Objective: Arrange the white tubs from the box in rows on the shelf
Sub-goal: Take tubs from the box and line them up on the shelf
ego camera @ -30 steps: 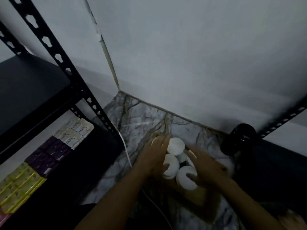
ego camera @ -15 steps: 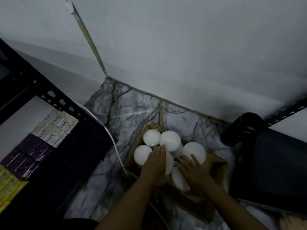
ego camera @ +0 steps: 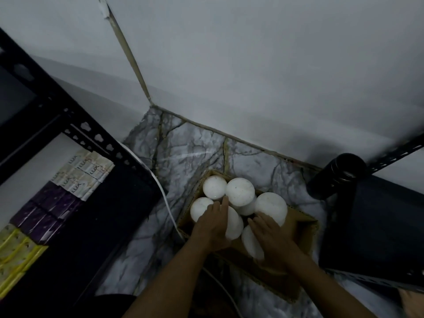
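Note:
A brown cardboard box [ego camera: 305, 228] sits on the marble floor and holds several round white tubs [ego camera: 239, 191]. My left hand [ego camera: 213, 226] lies over the tubs on the box's left side, its fingers curled around one white tub [ego camera: 234, 226]. My right hand [ego camera: 273, 239] rests on another white tub [ego camera: 251, 243] at the near side of the box, fingers spread over it. Whether either tub is lifted is not clear. A black metal shelf unit [ego camera: 91, 138] stands to the left.
Stacked soap packs [ego camera: 85, 173], white, purple and yellow, fill the left shelf's lower level. A white cable [ego camera: 160, 189] runs along the floor beside the box. A black cylindrical bottle [ego camera: 337, 175] and a second dark shelf [ego camera: 376, 226] stand at the right. White walls meet in the corner behind.
The view has tilted down towards the box. Both hands have shifted from the far tubs to the nearer ones, leaving several tub lids uncovered at the back.

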`<action>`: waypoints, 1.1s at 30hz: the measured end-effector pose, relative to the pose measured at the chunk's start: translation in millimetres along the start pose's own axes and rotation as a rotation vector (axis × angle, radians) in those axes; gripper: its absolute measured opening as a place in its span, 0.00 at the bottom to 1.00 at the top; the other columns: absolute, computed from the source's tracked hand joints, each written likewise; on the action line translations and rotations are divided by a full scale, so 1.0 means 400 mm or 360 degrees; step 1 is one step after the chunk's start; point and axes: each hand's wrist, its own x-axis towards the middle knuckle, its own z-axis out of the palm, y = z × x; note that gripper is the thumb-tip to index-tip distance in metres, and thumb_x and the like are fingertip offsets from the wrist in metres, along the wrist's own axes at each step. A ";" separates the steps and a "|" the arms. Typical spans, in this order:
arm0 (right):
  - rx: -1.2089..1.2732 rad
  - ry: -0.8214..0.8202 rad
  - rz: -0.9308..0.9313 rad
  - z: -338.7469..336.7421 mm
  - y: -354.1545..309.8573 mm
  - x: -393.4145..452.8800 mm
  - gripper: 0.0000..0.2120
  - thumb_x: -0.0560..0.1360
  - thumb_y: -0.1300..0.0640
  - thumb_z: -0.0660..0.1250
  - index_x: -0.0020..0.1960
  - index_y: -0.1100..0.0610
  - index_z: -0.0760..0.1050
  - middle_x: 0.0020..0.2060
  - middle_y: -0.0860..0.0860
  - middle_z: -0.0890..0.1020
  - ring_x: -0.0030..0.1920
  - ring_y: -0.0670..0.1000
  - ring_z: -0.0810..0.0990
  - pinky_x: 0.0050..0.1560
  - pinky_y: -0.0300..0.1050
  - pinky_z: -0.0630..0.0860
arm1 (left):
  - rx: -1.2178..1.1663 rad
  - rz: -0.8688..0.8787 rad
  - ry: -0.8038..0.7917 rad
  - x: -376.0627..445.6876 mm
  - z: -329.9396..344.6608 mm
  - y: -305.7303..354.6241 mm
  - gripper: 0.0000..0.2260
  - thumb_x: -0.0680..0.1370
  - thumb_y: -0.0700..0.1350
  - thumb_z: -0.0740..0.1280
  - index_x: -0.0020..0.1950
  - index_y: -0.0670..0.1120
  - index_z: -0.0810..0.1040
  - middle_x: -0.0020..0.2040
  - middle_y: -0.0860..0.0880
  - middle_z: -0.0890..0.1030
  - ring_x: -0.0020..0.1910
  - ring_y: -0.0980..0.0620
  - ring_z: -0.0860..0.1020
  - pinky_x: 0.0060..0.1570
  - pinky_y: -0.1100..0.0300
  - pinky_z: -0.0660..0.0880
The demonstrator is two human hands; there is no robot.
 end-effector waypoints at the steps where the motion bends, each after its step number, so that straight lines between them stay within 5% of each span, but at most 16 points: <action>1: 0.0049 0.0027 -0.0004 -0.001 -0.007 -0.007 0.55 0.45 0.34 0.76 0.63 0.63 0.67 0.54 0.57 0.81 0.56 0.57 0.80 0.60 0.52 0.73 | -0.0012 -0.0029 -0.0010 -0.010 -0.016 -0.006 0.52 0.69 0.55 0.73 0.78 0.40 0.41 0.75 0.41 0.58 0.73 0.42 0.59 0.68 0.47 0.64; 5: 0.0137 0.0342 -0.0103 -0.085 -0.068 -0.008 0.46 0.59 0.44 0.77 0.69 0.62 0.62 0.63 0.60 0.75 0.68 0.56 0.66 0.65 0.54 0.69 | 0.0010 -0.0074 0.0097 -0.052 -0.091 -0.044 0.51 0.68 0.60 0.72 0.78 0.43 0.45 0.72 0.40 0.61 0.70 0.41 0.63 0.67 0.47 0.65; 7: 0.0177 0.0412 -0.0048 -0.147 -0.101 -0.001 0.41 0.66 0.47 0.72 0.72 0.60 0.59 0.64 0.61 0.73 0.66 0.60 0.70 0.66 0.53 0.67 | 0.0000 -0.0071 0.0154 -0.087 -0.144 -0.052 0.47 0.69 0.61 0.70 0.78 0.45 0.48 0.73 0.41 0.61 0.70 0.42 0.62 0.68 0.50 0.63; 10: 0.0237 0.0448 -0.0170 -0.199 -0.132 0.024 0.49 0.57 0.41 0.73 0.70 0.62 0.58 0.56 0.62 0.78 0.54 0.62 0.80 0.55 0.59 0.77 | 0.0007 -0.0130 0.0282 -0.148 -0.235 -0.066 0.40 0.65 0.61 0.71 0.72 0.50 0.59 0.67 0.47 0.63 0.65 0.46 0.65 0.59 0.51 0.70; 13: 0.0188 0.0428 -0.0204 -0.284 -0.185 0.043 0.53 0.50 0.40 0.77 0.66 0.64 0.63 0.53 0.61 0.80 0.51 0.62 0.81 0.50 0.57 0.77 | 0.0039 -0.0213 0.0359 -0.214 -0.313 -0.094 0.43 0.61 0.63 0.72 0.71 0.51 0.60 0.67 0.50 0.62 0.66 0.48 0.66 0.56 0.49 0.75; 15: 0.0137 0.0487 -0.0234 -0.360 -0.233 0.042 0.52 0.52 0.42 0.79 0.68 0.65 0.64 0.59 0.63 0.76 0.58 0.63 0.77 0.61 0.54 0.69 | 0.0023 -0.0255 0.0407 -0.268 -0.371 -0.100 0.44 0.62 0.63 0.72 0.72 0.51 0.57 0.68 0.49 0.61 0.66 0.48 0.65 0.57 0.49 0.74; 17: 0.0155 0.0554 -0.0278 -0.417 -0.284 0.045 0.49 0.63 0.43 0.74 0.74 0.63 0.55 0.70 0.59 0.64 0.70 0.61 0.62 0.71 0.49 0.52 | 0.0095 -0.0283 0.0469 -0.333 -0.435 -0.096 0.41 0.64 0.64 0.72 0.71 0.51 0.58 0.66 0.49 0.63 0.63 0.48 0.66 0.55 0.51 0.73; 33: -0.0269 0.0765 -0.0771 -0.857 -0.799 -0.105 0.49 0.60 0.34 0.68 0.75 0.51 0.53 0.62 0.46 0.65 0.62 0.49 0.65 0.53 0.46 0.69 | 0.0228 -0.0770 0.0960 -0.982 -0.769 -0.124 0.40 0.60 0.68 0.67 0.69 0.58 0.61 0.60 0.53 0.70 0.55 0.49 0.73 0.50 0.51 0.74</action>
